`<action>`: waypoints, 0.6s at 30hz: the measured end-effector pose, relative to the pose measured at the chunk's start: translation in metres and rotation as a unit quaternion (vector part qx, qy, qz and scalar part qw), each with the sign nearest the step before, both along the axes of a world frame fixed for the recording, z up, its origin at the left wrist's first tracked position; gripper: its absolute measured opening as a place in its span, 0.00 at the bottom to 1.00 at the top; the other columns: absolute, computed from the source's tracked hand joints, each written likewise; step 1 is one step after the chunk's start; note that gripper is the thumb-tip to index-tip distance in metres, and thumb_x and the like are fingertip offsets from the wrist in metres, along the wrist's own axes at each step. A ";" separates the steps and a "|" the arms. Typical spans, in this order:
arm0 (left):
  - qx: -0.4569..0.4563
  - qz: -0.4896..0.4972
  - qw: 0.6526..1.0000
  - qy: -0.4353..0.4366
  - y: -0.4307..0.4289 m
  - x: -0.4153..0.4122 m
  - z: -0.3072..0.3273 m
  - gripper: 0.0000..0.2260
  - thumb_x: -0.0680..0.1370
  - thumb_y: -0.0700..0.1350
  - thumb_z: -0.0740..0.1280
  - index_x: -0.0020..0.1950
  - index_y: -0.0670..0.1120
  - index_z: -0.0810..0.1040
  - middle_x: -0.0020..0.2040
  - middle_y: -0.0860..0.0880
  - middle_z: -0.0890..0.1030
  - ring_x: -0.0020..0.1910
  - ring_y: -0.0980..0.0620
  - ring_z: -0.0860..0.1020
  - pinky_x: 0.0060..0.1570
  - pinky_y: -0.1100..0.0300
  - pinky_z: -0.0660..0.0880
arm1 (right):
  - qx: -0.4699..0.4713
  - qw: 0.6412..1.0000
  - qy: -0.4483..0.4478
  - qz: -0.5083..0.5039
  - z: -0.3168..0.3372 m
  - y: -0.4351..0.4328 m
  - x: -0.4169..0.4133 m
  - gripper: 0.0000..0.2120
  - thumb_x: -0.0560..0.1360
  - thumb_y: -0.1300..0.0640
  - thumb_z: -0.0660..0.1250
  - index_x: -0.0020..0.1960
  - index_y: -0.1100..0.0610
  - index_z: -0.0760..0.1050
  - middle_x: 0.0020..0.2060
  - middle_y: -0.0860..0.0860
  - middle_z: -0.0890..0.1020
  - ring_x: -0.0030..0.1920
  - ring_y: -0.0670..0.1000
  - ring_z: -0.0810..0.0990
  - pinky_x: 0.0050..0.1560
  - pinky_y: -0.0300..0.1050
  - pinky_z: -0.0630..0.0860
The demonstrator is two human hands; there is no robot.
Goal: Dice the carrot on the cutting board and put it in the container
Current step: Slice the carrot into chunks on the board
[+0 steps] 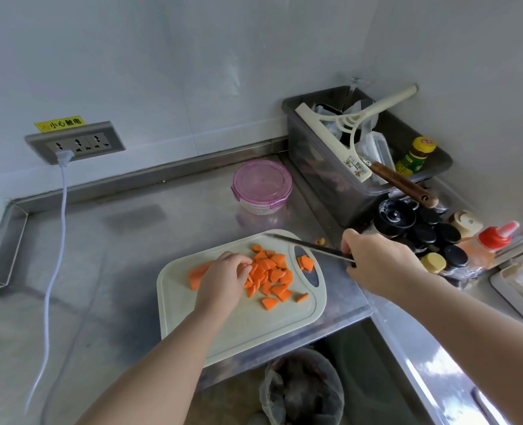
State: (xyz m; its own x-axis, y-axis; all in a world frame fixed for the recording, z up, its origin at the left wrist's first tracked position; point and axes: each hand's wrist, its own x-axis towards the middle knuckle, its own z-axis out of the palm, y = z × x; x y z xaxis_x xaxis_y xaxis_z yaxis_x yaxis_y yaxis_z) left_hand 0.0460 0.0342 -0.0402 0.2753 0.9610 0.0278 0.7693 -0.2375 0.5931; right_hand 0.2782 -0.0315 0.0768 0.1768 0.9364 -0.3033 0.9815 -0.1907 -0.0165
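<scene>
Left grip [226, 277] is clamped on the carrot [197, 276] mid-board [254, 326], fingers curled at the cut end. Right grip [379, 262] is wrapped round the knife [309, 247], blade hanging over the board's far right corner. A good pile of pieces [272, 274] lies on the board just right of the stub (chunky wedges, more chopped than diced, I'd say). 1 stub left to cut. The container [261, 185] sits on the bench [116, 271] beyond the board, lid on, no carrot showing inside. I'd call it roughly halfway.

Orange carrot pieces [269, 276], pale-green cutting board [254, 326], pink-lidded container [261, 182].
</scene>
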 end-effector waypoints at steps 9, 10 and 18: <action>0.048 -0.128 0.966 0.221 0.007 0.088 0.006 0.17 0.81 0.53 0.59 0.69 0.53 0.69 0.64 0.51 0.76 0.63 0.48 0.71 0.60 0.54 0.67 | 0.032 0.985 0.135 -0.106 -0.015 0.009 0.008 0.08 0.79 0.55 0.64 0.53 0.56 0.67 0.38 0.50 0.75 0.38 0.51 0.78 0.41 0.48 0.80; 0.047 -0.126 0.963 0.236 0.008 0.097 0.004 0.17 0.81 0.53 0.58 0.69 0.52 0.69 0.64 0.50 0.76 0.63 0.47 0.71 0.59 0.53 0.67 | 0.032 0.984 0.138 -0.110 -0.017 0.009 0.009 0.08 0.79 0.55 0.64 0.53 0.56 0.67 0.38 0.50 0.75 0.38 0.51 0.78 0.42 0.49 0.80; 0.002 -0.117 0.956 0.268 0.008 0.123 -0.008 0.16 0.78 0.48 0.64 0.66 0.50 0.70 0.61 0.48 0.75 0.60 0.47 0.72 0.56 0.54 0.67 | 0.040 0.980 0.151 -0.123 -0.021 0.006 0.013 0.08 0.78 0.55 0.64 0.53 0.55 0.67 0.40 0.52 0.77 0.40 0.54 0.78 0.44 0.53 0.80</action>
State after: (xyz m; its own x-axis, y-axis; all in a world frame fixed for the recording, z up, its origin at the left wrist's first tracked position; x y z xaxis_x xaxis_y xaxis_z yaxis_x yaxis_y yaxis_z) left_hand 0.1687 0.0424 -0.0487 0.4579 0.8716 -0.1749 0.8884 -0.4412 0.1268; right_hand 0.2911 -0.0259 0.0556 0.3146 0.8995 -0.3032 0.8537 -0.4078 -0.3239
